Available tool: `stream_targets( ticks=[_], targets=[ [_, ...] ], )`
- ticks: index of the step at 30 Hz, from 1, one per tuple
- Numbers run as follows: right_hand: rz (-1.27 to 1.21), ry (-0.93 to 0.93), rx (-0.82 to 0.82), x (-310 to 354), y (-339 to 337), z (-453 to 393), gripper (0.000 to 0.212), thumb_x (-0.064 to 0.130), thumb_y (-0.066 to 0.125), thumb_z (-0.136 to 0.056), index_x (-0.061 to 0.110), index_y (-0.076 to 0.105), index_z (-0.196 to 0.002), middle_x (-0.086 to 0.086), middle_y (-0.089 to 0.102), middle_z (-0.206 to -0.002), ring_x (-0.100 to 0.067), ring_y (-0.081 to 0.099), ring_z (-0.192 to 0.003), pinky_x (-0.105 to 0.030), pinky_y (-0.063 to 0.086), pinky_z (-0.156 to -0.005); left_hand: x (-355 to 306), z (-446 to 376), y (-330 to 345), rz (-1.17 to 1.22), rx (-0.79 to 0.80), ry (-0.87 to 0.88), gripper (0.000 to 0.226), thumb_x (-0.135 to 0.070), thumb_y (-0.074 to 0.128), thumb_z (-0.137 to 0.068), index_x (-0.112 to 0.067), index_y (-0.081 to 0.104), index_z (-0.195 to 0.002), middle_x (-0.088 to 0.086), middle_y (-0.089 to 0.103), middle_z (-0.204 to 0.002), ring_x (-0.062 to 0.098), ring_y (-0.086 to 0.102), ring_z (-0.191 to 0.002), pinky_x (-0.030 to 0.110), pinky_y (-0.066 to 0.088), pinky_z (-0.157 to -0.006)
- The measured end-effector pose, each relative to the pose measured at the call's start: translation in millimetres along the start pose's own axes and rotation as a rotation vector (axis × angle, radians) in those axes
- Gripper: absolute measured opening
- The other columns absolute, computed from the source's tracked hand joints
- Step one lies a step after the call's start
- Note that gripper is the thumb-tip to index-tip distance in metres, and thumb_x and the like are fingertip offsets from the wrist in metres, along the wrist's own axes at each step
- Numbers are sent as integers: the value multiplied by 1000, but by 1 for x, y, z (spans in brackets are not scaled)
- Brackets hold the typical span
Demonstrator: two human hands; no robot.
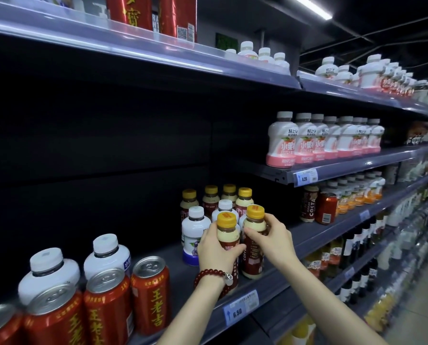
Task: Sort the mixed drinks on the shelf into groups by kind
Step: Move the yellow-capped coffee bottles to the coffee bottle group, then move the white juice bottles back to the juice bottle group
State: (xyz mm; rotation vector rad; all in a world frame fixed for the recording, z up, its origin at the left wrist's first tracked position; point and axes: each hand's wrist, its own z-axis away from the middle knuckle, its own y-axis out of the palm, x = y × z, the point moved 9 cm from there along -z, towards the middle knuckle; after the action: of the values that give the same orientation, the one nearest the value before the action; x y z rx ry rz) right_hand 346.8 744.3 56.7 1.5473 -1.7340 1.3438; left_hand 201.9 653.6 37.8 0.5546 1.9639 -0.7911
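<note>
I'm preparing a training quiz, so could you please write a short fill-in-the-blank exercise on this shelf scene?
1. Each hand grips a bottle with a ____ cap: left hand, right hand.
2. The beaded bracelet is on the ____ wrist.
3. The cans at the shelf's left end are ____.

Missing words: yellow; left; red

- red cans [150,295]: glossy printed metal, brushed silver tops
- coffee bottles [254,242]: smooth plastic, matt yellow caps
- shelf [315,235]: matt grey metal, clear shiny plastic edge strip [133,43]
- bracelet [209,273]: polished dark red beads
</note>
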Motion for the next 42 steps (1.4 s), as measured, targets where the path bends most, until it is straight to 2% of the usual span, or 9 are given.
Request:
stream_targets(
  ticks=[12,17,20,24,26,29,33,37,42],
  targets=[
    [61,13,-95,6,-7,8,53,32,73,-81,18,55,-129,-5,63,-122,-20,58,-113,-34,46,-94,0,8,-13,10,66,-14,80,-52,74,-54,-26,53,-126,-6,64,-121,12,58,-116,38,48,-100],
    [107,-159,-217,55,-14,25,49,20,65,-89,11,50,-135,-8,51,-137,-7,44,-114,-12,29,-92,-14,13,-39,48,58,15,72,-30,76,-74,-16,45,-137,-10,55,-128,2,47,-118,9,37,-94],
    [104,-275,-214,87,-4,37,44,16,64,-90,12,53,-132,-4,52,-134,1,40,-111,8,26,-82,-21,18,-58,38,37,43,72,-31,74,-75,-18,44,-139,-4,51,-138,7,45,-128,14,34,-98],
    [45,-362,-133,125,27,57,43,16,65,-89,16,55,-130,5,53,-126,-4,47,-113,-16,35,-95,-27,26,-91,43,-32,99,52,-31,74,-75,-29,53,-123,-17,58,-118,-3,54,-110,0,37,-82],
    [10,-382,-82,140,46,67,42,16,65,-89,17,55,-130,7,54,-124,-6,48,-116,-23,38,-97,-30,31,-111,47,-56,116,51,-32,72,-74,-32,53,-122,-25,53,-106,-7,51,-103,5,39,-87],
    [-61,-389,20,155,80,80,42,18,64,-90,20,55,-131,11,54,-125,-9,51,-119,-29,42,-102,-28,39,-143,20,-93,131,57,-30,68,-76,-27,50,-130,-23,50,-116,-1,48,-115,18,40,-98],
    [-164,-358,165,174,128,95,44,18,63,-90,21,53,-134,13,51,-126,-4,50,-116,-23,40,-101,-19,50,-194,-71,-150,119,55,-26,66,-79,-26,49,-131,-18,50,-122,-2,45,-118,23,39,-105],
    [-158,-332,289,183,177,100,43,21,65,-89,19,56,-132,5,57,-129,-10,54,-119,-24,42,-100,-4,52,-255,-258,-246,83,54,-29,66,-80,-25,50,-131,-12,55,-128,1,49,-118,8,35,-92],
    [42,-217,389,175,221,85,54,24,67,-85,11,53,-135,-8,57,-136,-21,51,-127,-26,39,-98,34,37,-320,-418,-288,-126,61,-26,72,-76,-15,51,-132,5,55,-135,18,49,-127,24,37,-101]
  ],
)
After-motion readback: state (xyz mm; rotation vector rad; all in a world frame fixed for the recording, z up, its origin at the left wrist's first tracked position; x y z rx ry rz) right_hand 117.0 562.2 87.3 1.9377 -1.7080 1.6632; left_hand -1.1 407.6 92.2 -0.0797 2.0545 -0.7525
